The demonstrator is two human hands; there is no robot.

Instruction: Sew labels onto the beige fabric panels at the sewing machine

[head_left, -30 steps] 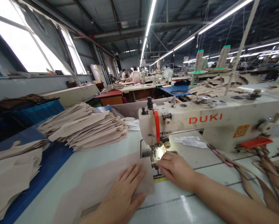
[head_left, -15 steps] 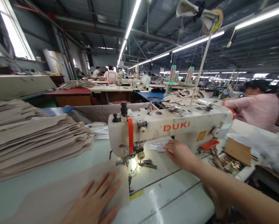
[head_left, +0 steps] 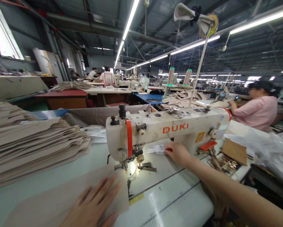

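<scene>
On the glossy table, smooth beige cloth lies beside the machine, long axis slanting up rightward, under the flat, spread left hand. The right hand touches thin white strips; grip unclear.

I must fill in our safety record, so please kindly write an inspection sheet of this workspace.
Surface: pale table with ruler marks on the near side.
Job's things: beige piece close to the needle of the sewing machine; white strips on its bed; beige stack at left.
Clutter: brown piece and metal parts at right, with clear plastic beyond.
Hands: left hand flat on the beige piece; right hand at the white strips, grip unclear.
Cables: a cord hangs below a ceiling light.
Surroundings: another person in pink beyond the machine, at right.
</scene>
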